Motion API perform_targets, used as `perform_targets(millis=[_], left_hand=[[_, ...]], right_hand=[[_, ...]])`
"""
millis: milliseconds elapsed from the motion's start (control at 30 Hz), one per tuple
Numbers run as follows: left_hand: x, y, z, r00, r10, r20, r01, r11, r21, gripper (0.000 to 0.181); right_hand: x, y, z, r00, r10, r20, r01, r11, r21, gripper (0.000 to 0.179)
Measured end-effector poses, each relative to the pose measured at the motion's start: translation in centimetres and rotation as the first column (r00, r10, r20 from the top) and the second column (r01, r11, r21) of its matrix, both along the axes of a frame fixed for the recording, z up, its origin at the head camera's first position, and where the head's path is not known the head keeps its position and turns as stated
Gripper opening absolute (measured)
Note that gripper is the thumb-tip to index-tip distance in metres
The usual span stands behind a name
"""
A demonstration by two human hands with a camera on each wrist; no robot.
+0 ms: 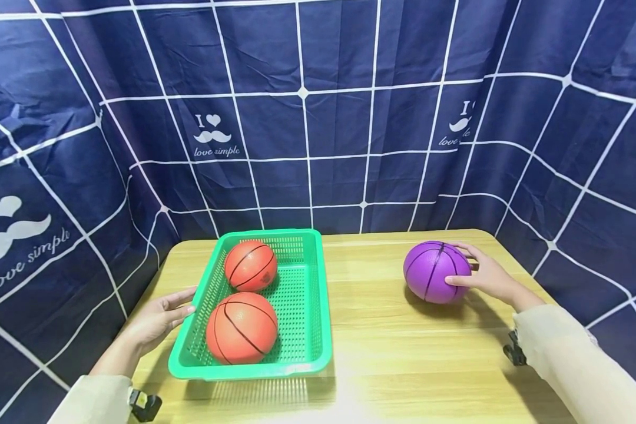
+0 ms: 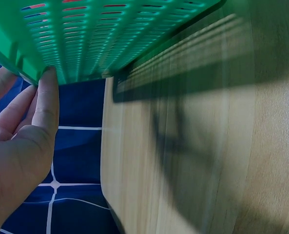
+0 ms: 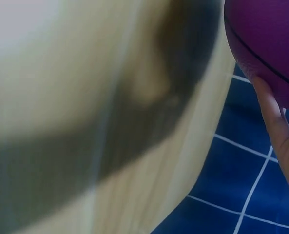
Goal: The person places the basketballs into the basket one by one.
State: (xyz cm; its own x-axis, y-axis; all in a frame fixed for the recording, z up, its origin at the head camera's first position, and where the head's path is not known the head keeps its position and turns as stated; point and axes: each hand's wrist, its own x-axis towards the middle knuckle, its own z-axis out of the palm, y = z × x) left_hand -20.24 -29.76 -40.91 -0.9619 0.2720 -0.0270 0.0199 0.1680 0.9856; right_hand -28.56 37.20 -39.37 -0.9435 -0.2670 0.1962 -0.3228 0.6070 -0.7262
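On the left of the table stands a green plastic basket [image 1: 323,318] with slotted walls. Two orange basketballs lie in its left half, a smaller ball [image 1: 251,265] at the back and a larger ball [image 1: 242,328] in front. My left hand [image 1: 156,321] is at the basket's left side, its fairly straight fingers touching the rim; the left wrist view shows the thumb [image 2: 48,100] against the outer wall. Over at the right, my right hand [image 1: 484,274] grips a purple basketball [image 1: 429,271] from its right side, thumb in front. The other fingers are partly hidden behind the ball.
The light wooden table [image 1: 371,330] extends between the basket and the purple ball. Dark blue curtains [image 1: 339,123] with white lines hang behind it and along both sides. In the right wrist view the table's rounded edge [image 3: 195,180] shows below the ball.
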Motion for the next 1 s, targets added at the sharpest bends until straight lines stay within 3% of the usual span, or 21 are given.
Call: perform_targets(millis=[467, 700, 1000], left_hand=[[0.0, 0.0, -0.1, 1.000, 0.003, 0.000, -0.003, 1.000, -0.018, 0.062], [0.0, -0.1, -0.1, 1.000, 0.006, -0.001, -0.006, 1.000, -0.008, 0.061], [0.0, 0.1, 0.0, 1.000, 0.007, 0.001, -0.007, 1.000, -0.018, 0.062]], right_hand=[[-2.0, -4.0, 3.6, 0.997, 0.053, -0.050, -0.058, 0.995, -0.086, 0.080], [-3.0, -7.5, 5.9, 0.993, 0.084, -0.085, -0.095, 0.988, -0.125, 0.081], [-4.3, -12.4, 7.5, 0.982, 0.165, -0.087, -0.178, 0.967, -0.180, 0.082]])
